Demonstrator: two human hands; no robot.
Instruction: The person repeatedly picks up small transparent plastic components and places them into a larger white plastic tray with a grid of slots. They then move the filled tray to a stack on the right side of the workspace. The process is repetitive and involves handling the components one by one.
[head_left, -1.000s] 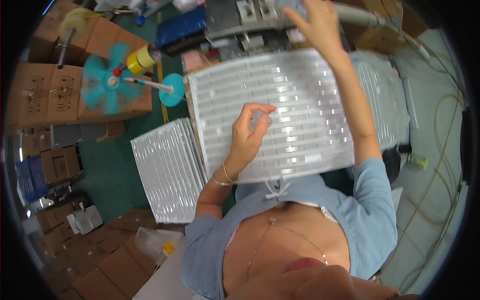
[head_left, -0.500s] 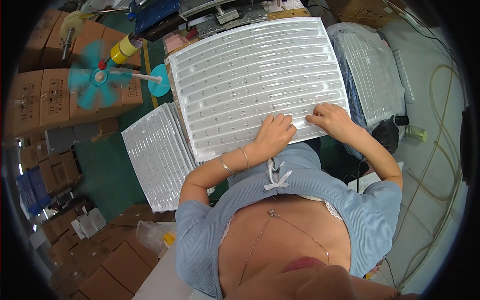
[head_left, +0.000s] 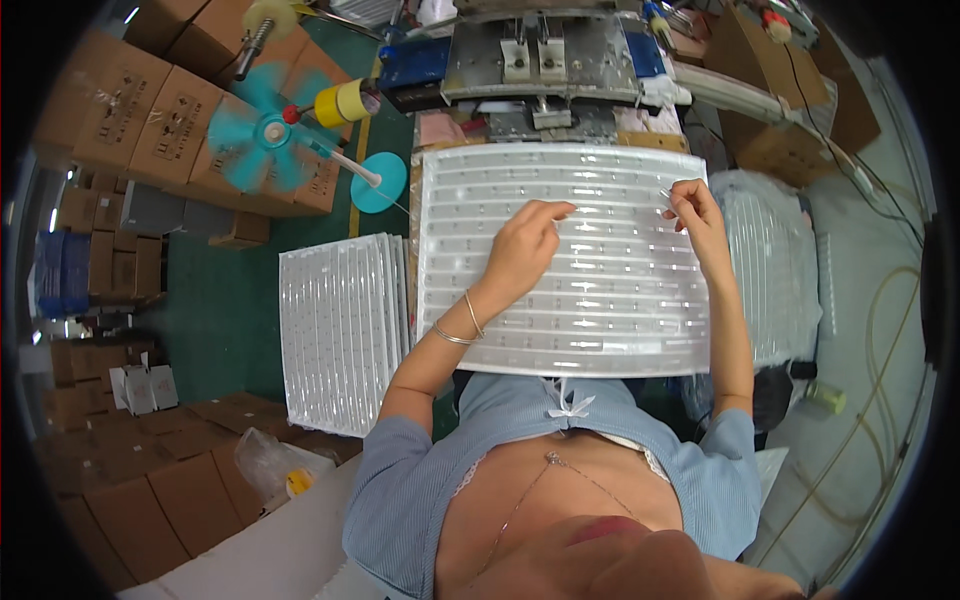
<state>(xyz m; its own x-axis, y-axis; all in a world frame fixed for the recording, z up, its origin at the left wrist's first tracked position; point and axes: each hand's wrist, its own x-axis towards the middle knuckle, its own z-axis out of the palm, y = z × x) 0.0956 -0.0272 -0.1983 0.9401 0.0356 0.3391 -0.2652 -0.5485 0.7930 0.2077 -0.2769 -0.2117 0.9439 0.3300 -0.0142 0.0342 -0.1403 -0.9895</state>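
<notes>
Change: half a second ago both your hands sat at the near edge of the clear tray; now they have moved up to its upper half, and a grey metal press shows above it.
Stack: a pile of ribbed clear plastic trays [head_left: 340,330] lies left of centre, glossy, with rows of small pockets.
Fan: a teal fan [head_left: 262,130] stands at upper left, before brown cartons.
Left hand: your left hand [head_left: 522,245] rests on the tray's middle, fingers curled with tips pressing the plastic, gripping nothing.
Tray: the clear tray [head_left: 600,300] fills the centre of the frame, a rectangular sheet of shiny ridged plastic.
Right hand: your right hand [head_left: 695,215] is at the tray's upper right, fingers pinched together; I cannot tell what they hold.
</notes>
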